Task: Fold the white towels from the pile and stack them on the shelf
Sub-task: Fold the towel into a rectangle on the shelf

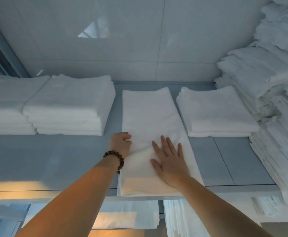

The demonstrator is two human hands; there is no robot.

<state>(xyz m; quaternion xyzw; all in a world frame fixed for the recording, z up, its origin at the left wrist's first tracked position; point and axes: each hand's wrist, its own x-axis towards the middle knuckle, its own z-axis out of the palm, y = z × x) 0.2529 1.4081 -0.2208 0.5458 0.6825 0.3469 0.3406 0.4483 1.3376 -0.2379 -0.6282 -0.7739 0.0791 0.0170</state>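
Observation:
A long white towel, folded into a narrow strip, lies lengthwise on the grey shelf, reaching from the back to the front edge. My left hand, with a bead bracelet at the wrist, grips the towel's left edge with curled fingers. Flat on the cloth just to the right, my right hand presses down with its fingers spread.
Folded white towel stacks stand on the shelf: two at the left, one at the right. A tall heap of white towels fills the right side. More towels lie on the shelf below. A glossy tiled wall backs the shelf.

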